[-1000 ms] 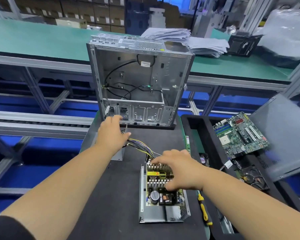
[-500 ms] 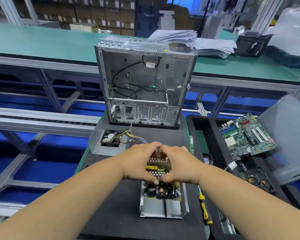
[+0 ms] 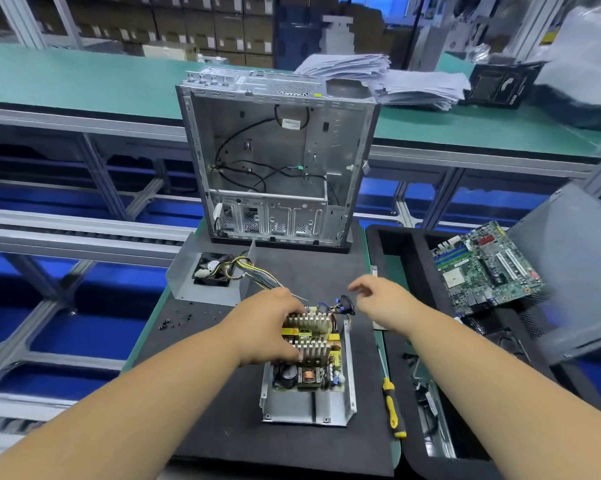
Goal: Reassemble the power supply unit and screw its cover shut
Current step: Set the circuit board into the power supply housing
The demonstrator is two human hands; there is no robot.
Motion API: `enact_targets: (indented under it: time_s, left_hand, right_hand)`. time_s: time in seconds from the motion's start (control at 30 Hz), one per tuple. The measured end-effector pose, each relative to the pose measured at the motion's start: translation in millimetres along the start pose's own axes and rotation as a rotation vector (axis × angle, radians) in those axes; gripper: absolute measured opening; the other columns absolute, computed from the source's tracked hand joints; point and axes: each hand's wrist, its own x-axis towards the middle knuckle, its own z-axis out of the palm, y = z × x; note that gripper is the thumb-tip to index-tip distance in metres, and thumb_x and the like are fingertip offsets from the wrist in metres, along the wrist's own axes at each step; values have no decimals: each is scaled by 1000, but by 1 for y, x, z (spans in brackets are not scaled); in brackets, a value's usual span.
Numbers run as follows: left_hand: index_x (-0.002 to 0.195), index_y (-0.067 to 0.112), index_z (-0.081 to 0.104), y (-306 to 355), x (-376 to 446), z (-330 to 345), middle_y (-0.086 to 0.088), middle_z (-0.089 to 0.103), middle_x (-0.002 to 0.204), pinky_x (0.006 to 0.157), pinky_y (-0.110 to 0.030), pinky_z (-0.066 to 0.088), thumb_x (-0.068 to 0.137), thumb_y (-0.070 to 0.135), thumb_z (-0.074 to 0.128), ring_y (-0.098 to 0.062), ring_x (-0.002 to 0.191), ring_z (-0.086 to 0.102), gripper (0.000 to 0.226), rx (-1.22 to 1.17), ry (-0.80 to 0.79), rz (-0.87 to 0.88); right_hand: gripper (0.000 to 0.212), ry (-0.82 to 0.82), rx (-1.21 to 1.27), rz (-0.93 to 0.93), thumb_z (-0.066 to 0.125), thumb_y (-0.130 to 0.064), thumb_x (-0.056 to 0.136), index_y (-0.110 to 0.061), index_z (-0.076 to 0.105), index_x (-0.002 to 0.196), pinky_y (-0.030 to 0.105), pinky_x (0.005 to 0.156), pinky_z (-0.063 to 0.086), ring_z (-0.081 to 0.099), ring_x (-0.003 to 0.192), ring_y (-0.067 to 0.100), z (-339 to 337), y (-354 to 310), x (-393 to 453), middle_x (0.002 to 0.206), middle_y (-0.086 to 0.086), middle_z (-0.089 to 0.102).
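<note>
The power supply unit [image 3: 309, 386] is lying open on the black mat [image 3: 222, 427] covering the desk, its metal base tray facing up with the circuit board [image 3: 309, 358], heat sinks, capacitor and copper coil all showing. Just to its right a screwdriver [image 3: 390, 400] with a yellow and black handle is lying on the mat, pointing away from the viewer. The left hand [image 3: 267, 327] is resting over the far left part of the board, its fingers [image 3: 293, 353] curling around the finned heat sinks and gripping them from both sides. The right hand [image 3: 382, 301] is hovering above the mat just beyond the unit's far right corner, touching nothing, its fingers [image 3: 359, 287] loosely spread and relaxed beside a small black plug on blue wires. To the left of the left hand, a scatter of small dark screws [image 3: 174, 322] is sitting on the mat. Farther back on the left, the unit's grey metal cover [image 3: 202, 285] is lying apart from the base, with a black fan [image 3: 212, 271] inside it and a bundle of yellow and black wires [image 3: 261, 271] running from it toward the board. Behind that, an empty computer case [image 3: 278, 157] is standing upright with its open side facing the viewer. On the right, a green motherboard [image 3: 486, 268] is resting in a black foam tray [image 3: 406, 244].
</note>
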Motion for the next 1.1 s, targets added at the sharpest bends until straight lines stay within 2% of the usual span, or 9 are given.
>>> enact_targets:
  time_s: [0.03,0.17,0.27,0.37,0.53,0.67,0.8,0.9,1.1]
  left_hand:
    - [126,33,56,0,0,1,14,51,116,93,-31,47,60,54,81,-10,113,50,73,-7,-2,-2]
    - [129,33,55,2,-2,6,14,51,117,93,-30,46,61,55,81,-9,113,50,76,3,-27,12]
    - [128,31,56,1,-3,8,13,51,116,93,-29,46,61,54,82,-10,111,51,75,15,-45,8]
    - [127,30,56,1,-5,11,11,52,116,93,-28,44,62,52,82,-11,111,51,73,25,-58,3]
    - [127,31,56,-1,-4,15,11,53,118,94,-27,43,62,54,82,-12,111,52,74,36,-63,-4]
    - [126,32,56,-1,0,21,11,53,118,100,-34,37,61,59,79,-14,110,53,74,76,-96,-12]
    - [123,31,56,-2,2,32,11,53,115,101,-36,27,59,64,76,-12,110,52,74,167,-117,-1]
    - [122,32,56,-3,1,39,12,53,112,96,-35,22,58,65,74,-10,108,51,74,183,-123,9]
    - [121,30,57,-4,0,42,12,52,110,97,-36,21,59,65,74,-10,103,51,73,201,-126,27]
  right_hand:
    - [34,-41,-36,37,53,-19,89,-29,57,121,29,63,50,61,75,16,3,7,1,111,-2,61]
    - [33,-105,-113,30,66,-25,85,-27,55,117,32,74,51,65,95,26,24,21,2,103,1,63]
    - [33,-66,-69,30,66,-28,88,-25,56,119,31,72,51,63,89,23,33,22,4,103,1,63]
    - [23,-21,-29,39,70,-28,87,-22,57,105,32,76,50,62,89,21,36,22,7,101,0,63]
    - [24,49,34,29,76,-35,80,-22,58,88,27,57,43,52,66,13,31,14,7,81,-3,61]
    - [24,21,85,2,79,-30,76,-24,61,90,27,61,46,56,65,15,32,-1,4,71,-7,61]
    - [16,-30,-88,-57,73,-31,81,-28,62,91,29,74,50,64,85,15,41,-12,-3,83,-10,66]
    - [8,15,-277,-135,64,-36,87,-32,65,93,33,88,42,53,105,17,47,-10,-8,87,-13,62]
    - [20,100,-475,-196,59,-43,89,-33,72,101,37,85,32,39,111,25,57,-2,-8,108,-8,58]
